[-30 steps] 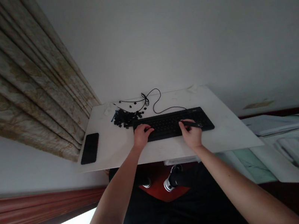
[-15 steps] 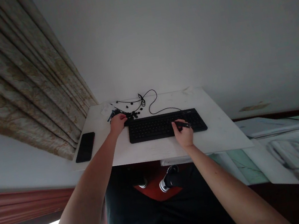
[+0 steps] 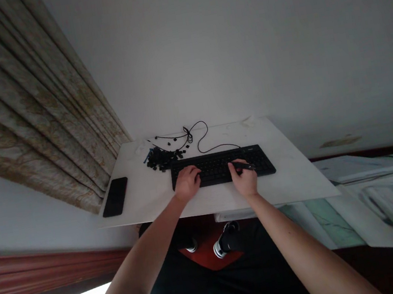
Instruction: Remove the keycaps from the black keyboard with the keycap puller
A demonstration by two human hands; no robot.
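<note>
A black keyboard (image 3: 214, 164) lies across the white table. My left hand (image 3: 187, 183) is over its left part, fingers bent together and tips down by the keys; anything small between them is hidden. My right hand (image 3: 243, 179) rests at the keyboard's right half, closed round a slim black pen-like tool (image 3: 244, 165) that points to the right. Beyond the keyboard's left corner is a heap of small black keycaps (image 3: 161, 157), with several loose ones scattered around it.
A black cable (image 3: 202, 138), knotted in a small bundle, runs behind the keyboard. At the table's left edge lies a black phone (image 3: 115, 197). A patterned curtain (image 3: 35, 93) hangs at the left, and the wall stands close behind the table (image 3: 291, 177).
My left hand has left the keycap heap and moved right and nearer, onto the keyboard's left part. My right hand stays in place with the black tool. The view has shifted slightly.
</note>
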